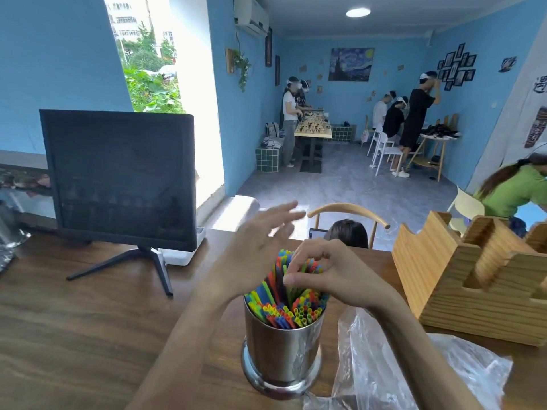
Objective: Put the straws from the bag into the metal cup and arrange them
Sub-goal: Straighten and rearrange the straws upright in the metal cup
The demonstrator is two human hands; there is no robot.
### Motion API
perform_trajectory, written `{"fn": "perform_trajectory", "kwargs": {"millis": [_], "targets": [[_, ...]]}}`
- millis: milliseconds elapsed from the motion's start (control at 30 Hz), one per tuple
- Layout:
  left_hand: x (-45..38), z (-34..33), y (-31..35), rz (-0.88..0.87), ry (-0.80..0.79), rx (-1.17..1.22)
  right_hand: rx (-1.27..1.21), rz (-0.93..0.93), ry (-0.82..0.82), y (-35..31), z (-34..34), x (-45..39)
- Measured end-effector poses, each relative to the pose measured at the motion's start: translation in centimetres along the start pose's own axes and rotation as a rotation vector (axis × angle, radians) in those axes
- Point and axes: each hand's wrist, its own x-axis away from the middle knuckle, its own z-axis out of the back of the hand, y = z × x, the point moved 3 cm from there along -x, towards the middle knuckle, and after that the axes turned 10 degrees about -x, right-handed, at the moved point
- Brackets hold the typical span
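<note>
The left hand (260, 247) is raised with palm open and fingers spread, blurred. The right hand (328, 273) is curled, thumb and forefinger pinching together. Both forearms are bare.

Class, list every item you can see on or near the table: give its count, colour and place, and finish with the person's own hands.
Straws: many, mixed colours, standing in the cup.
Metal cup: one, silver, front middle of the table.
Plastic bag: one, clear, right of the cup.
Wooden holder: one, pale wood, far right.
Monitor: one, black, left rear.
Table: one, dark brown wood.
Chair: one, tan, behind the table.
Left hand: open, behind the straws.
Right hand: gripping the taller straws.
</note>
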Motion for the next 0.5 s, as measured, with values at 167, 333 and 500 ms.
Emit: {"fn": "perform_trajectory", "kwargs": {"millis": [167,333,500], "targets": [[2.2,-2.7,-0.8,0.022,-0.255,-0.238,-0.296,-0.045,0.342,1.6,2.6,0.3],[2.5,-2.2,-0.2,-0.078,-0.503,-0.289,-0.362,-0.181,0.45,4.0,2.8,-0.3],[0.6,0.3,-1.1,0.222,0.02,0.035,-0.34,-0.21,0.48,4.6,2.2,-0.6]]}}
